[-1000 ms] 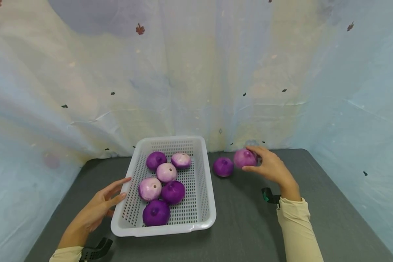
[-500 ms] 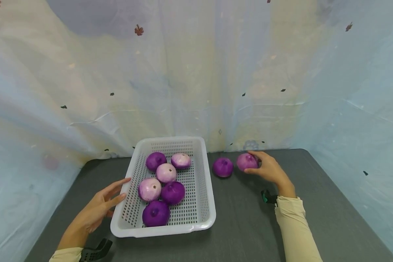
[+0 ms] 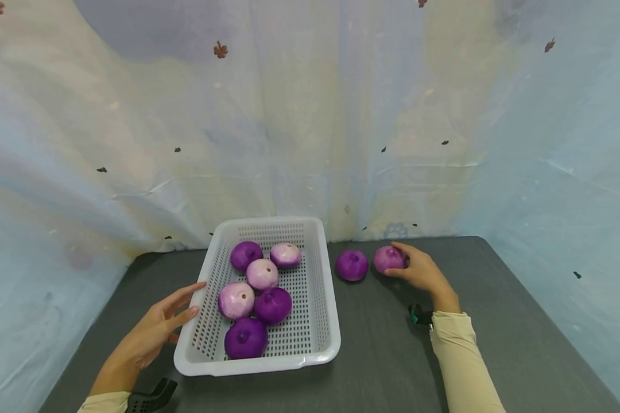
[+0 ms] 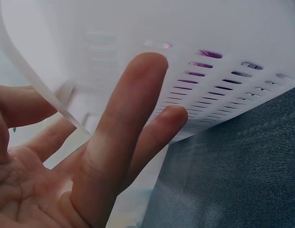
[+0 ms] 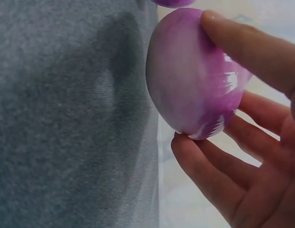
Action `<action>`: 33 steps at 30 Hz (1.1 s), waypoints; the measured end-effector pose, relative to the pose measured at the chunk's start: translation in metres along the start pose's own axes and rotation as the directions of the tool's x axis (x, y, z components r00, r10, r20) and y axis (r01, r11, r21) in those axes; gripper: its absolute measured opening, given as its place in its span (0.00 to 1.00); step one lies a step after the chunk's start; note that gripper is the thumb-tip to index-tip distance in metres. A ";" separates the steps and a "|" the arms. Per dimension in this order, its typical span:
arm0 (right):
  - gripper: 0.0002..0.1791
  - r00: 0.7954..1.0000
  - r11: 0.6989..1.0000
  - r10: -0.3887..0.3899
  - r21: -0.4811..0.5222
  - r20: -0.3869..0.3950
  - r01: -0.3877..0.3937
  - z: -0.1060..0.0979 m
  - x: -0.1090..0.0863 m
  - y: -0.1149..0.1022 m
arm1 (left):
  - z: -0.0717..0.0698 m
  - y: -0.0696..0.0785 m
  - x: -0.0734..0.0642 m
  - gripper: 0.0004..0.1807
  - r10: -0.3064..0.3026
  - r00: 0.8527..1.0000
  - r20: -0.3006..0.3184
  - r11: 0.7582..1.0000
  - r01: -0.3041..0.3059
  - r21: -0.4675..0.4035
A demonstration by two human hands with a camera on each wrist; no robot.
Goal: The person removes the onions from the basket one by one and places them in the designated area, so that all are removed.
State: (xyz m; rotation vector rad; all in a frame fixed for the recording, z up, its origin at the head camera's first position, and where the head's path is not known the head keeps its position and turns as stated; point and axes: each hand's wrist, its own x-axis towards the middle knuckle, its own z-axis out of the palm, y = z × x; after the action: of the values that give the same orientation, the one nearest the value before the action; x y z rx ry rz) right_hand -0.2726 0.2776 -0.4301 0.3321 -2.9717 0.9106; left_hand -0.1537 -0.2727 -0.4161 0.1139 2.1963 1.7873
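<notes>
At the right, my right hand (image 3: 418,268) pinches a pinkish-purple onion (image 3: 387,260) between thumb and fingers, close over the table. In the right wrist view the onion (image 5: 195,76) shows its pale side toward the grey surface. Just left of it, a darker purple onion (image 3: 352,265) sits on the table. My left hand (image 3: 147,330) holds the left rim of a white slotted plastic basket (image 3: 328,304). In the left wrist view its fingers (image 4: 119,118) lie along the basket's outer wall. Several onions, dark purple (image 3: 245,338) and pale pink (image 3: 262,274), lie inside the basket.
The dark grey table (image 3: 387,350) carries the basket left of centre. A patterned pale curtain (image 3: 310,115) hangs right behind the table's back edge and along both sides. Dark camera mounts (image 3: 152,396) are strapped to both wrists.
My right hand has lowered the pinkish-purple onion slightly, toward the table beside the darker one. The left hand and the basket have stayed in place.
</notes>
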 end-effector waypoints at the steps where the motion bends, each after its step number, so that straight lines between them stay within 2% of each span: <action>1: 0.44 1.000 1.000 0.005 -0.002 0.007 -0.005 0.001 0.000 0.000 | 0.000 0.000 0.000 0.34 -0.001 1.000 0.000 1.000 0.001 0.000; 8: 0.43 0.999 1.000 0.019 -0.012 0.029 -0.018 0.004 0.001 0.002 | 0.000 0.002 0.000 0.34 -0.001 1.000 -0.003 1.000 0.001 0.003; 33: 0.42 1.000 1.000 0.003 0.004 -0.008 -0.003 0.014 0.006 0.007 | 0.001 0.003 -0.002 0.34 0.007 1.000 -0.002 1.000 -0.007 0.016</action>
State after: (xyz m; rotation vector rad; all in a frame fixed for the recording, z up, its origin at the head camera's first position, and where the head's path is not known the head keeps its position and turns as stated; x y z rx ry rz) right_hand -0.2789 0.2747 -0.4453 0.3230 -2.9639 0.9167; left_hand -0.1522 -0.2712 -0.4130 0.1240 2.2142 1.7750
